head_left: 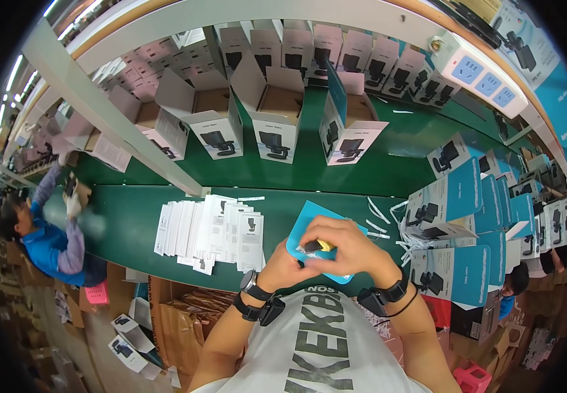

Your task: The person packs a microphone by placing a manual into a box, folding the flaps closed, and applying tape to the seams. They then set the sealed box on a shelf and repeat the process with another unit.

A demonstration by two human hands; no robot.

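My left hand (282, 268) is closed at the near left edge of a bright blue carton piece (308, 217), its fingertips partly hidden. Over the same piece, my right hand (348, 245) curls around a small black-and-yellow object (323, 246) whose exact kind I cannot make out. The two hands nearly meet there, in front of my chest. To their left, a spread stack of printed white leaflets (221, 230) lies on the green table (126, 213). White paper strips (379, 211) are scattered just right of the blue piece.
Open cartons (273, 124) stand in a row on the green shelf beyond the table. Blue-and-white boxes (450, 268) are piled at the right. A power strip (483, 77) hangs from the upper frame, and a slanted metal post (110, 108) crosses the left. A co-worker (54, 236) works far left.
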